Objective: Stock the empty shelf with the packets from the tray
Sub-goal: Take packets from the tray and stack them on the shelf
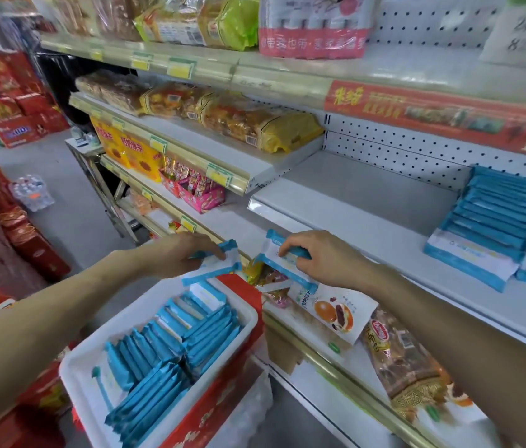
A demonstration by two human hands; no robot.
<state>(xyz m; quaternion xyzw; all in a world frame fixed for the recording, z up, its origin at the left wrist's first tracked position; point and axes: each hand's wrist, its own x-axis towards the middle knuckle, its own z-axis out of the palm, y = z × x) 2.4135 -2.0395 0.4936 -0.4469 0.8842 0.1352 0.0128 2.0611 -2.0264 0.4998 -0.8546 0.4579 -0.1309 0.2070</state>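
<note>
White metal shelf (368,202), plastic tray (75,379) below; left hand (177,253) and right hand (326,258) pinch flat glossy packets (213,270).

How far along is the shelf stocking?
Done: blue packets line the right end of the shelf. In hand: the left hand grips a packet, and the right hand grips two packets. Left: most of the shelf is bare and the tray holds many more.
</note>
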